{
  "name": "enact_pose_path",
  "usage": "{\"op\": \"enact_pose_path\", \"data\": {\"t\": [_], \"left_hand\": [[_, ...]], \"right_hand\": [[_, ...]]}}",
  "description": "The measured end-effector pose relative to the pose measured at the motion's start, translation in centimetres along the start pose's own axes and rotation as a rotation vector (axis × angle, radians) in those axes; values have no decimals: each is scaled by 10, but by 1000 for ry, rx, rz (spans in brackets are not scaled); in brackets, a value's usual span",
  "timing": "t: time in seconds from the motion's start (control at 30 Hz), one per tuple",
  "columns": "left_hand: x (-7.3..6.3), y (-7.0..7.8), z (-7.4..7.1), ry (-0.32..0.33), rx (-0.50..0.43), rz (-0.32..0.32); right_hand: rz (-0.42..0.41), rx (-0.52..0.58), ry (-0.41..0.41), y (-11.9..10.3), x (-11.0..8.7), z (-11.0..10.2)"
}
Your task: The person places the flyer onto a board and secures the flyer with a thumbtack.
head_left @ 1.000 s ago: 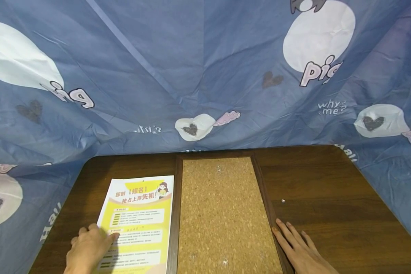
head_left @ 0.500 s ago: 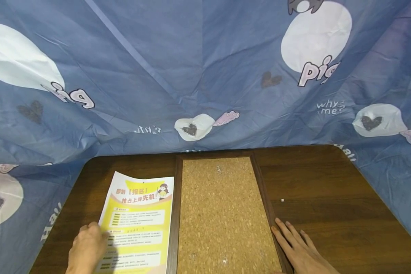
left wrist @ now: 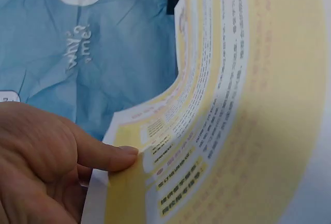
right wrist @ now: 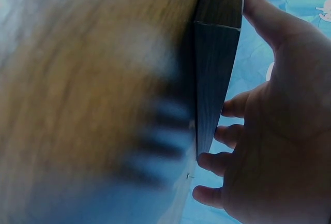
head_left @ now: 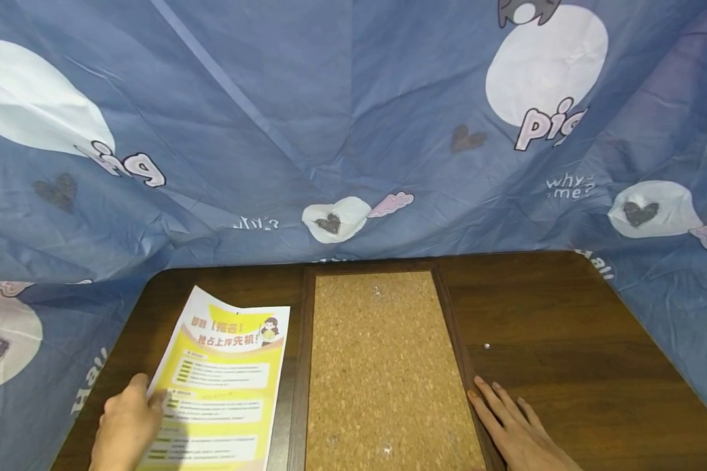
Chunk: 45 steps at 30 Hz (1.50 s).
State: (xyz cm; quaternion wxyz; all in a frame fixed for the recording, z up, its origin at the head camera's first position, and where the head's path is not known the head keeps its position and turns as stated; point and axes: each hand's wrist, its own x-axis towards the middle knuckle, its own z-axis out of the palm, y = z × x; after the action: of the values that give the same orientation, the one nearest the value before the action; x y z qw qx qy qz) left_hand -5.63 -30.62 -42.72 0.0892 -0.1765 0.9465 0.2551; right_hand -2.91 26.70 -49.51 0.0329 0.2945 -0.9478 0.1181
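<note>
Leftward go the printed sheet and the left hand since the earlier frame, a gap now showing beside the corkboard. At lower left of the head view, the left hand pinches the sheet's left edge, its upper-left corner curling up. At lower right, the right hand rests outstretched fingers against the board's wooden frame.

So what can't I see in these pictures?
Head view: small writing on the poster, too tiny to read.
Head view: near end of the corkboard, cut off by the bottom edge.
Head view: tiny pale thing on the table, too small to name.
Left wrist view: part of the left hand, hidden behind the poster.
</note>
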Motion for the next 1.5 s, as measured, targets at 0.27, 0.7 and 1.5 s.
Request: {"op": "enact_pose_path", "data": {"t": [0.27, 0.7, 1.5], "left_hand": [[-3, -3, -7, 137, -6, -31], [-8, -1, -14, 317, -29, -25], [-2, -7, -23, 198, -302, -155]], "right_hand": [[-7, -3, 1, 1, -1, 1], [7, 24, -18, 1, 0, 0], [12, 18, -25, 0, 0, -1]]}}
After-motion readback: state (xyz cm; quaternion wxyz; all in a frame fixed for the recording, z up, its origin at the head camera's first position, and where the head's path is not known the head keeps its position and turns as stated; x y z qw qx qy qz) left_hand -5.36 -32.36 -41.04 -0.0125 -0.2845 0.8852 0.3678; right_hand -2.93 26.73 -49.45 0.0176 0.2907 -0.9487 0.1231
